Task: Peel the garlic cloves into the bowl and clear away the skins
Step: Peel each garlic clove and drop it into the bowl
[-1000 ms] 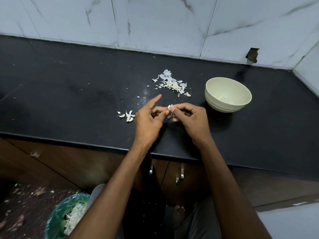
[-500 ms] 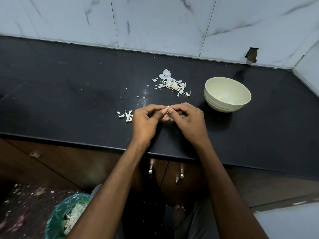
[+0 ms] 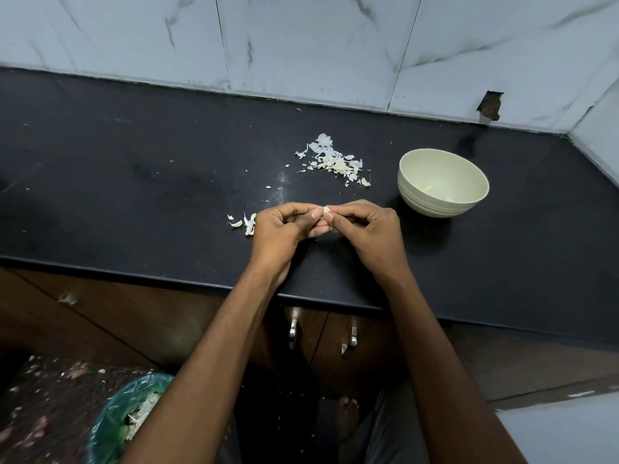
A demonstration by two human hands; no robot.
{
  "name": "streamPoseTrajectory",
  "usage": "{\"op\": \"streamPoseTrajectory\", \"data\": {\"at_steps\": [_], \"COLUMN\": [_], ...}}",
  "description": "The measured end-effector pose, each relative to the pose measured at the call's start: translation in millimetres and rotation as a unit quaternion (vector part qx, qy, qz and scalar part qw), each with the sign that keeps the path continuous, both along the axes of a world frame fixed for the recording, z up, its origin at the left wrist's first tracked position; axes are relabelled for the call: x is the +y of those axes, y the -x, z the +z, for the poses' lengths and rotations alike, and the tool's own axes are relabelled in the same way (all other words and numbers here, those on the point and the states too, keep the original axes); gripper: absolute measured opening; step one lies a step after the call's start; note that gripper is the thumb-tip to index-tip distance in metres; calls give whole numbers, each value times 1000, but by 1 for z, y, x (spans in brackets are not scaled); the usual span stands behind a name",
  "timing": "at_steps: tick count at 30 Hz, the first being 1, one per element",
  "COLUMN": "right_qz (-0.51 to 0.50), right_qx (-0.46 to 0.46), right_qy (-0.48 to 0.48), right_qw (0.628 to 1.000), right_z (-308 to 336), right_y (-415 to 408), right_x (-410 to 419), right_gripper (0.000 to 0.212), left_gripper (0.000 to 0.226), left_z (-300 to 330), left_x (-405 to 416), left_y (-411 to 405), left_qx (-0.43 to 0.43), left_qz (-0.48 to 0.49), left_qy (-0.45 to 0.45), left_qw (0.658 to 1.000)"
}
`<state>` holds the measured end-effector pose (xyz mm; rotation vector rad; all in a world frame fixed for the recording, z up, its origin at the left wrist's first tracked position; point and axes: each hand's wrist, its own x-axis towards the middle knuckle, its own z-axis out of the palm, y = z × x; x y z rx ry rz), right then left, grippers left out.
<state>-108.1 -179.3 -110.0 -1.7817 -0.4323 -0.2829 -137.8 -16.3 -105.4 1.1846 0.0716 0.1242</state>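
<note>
- Over the near part of the black countertop [image 3: 100,182], the left hand [image 3: 284,229] and the right hand [image 3: 368,229] meet fingertip to fingertip, both closed narrowly on a single garlic clove [image 3: 326,210], of which only a pale sliver shows between the thumbs.
- Judging from that two-handed pinch, the step in hand is stripping the skin off this clove; how much skin is left on it is too hidden to tell.
- Just left of the left hand, a few unpeeled cloves [image 3: 248,223] lie on the counter, so more peeling looks to be waiting.
- Further back, between the hands and the marble-tiled wall [image 3: 301,45], a loose pile of garlic skins [image 3: 335,160] sits with stray flakes scattered towards the hands.
- To the right, near but apart from the right hand, stands the pale green bowl [image 3: 435,205], upright, with a couple of small pale pieces inside that are likely peeled garlic.
- Next, the move probably calls for pulling the loosened skin free, letting it fall or setting it with the pile, then carrying the bare clove rightward and dropping it into the bowl.
- Down on the floor at lower left, a green-bagged bin [image 3: 110,420] already holds pale scraps; it seems the likely place for the skins once the peeling is done, a step not yet begun.
</note>
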Motion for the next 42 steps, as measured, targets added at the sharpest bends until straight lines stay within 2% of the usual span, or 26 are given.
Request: {"op": "streamPoseTrajectory", "data": {"at_steps": [4,17,25,33,37,42], "right_qz": [1,23,35,51,57,72], "right_qx": [1,69,90,95,90,114], "right_qy": [-2,-80,-97,-107,-99,-132], "right_qw": [1000,994,991,988,989,982], "right_z": [0,1,0,1,2,6], "right_y": [-1,-2,-2,0,1,1], "right_x": [-1,0,1,1,1,-1], "right_gripper": [14,12,10,14,10,8], "left_gripper": [12,12,18,10,9,11], "left_z": [0,3,1,1,0,3], "left_x": [2,1,0,0,0,0], "left_y": [0,2,0,-1,-3,-2], "left_qx": [6,3,4,-4,-3,-7], "left_qz": [-15,-41,-28,-14,-10,-27], "left_qy": [4,18,6,-20,-47,-54], "left_qw": [1000,999,1000,1000,999,998]}}
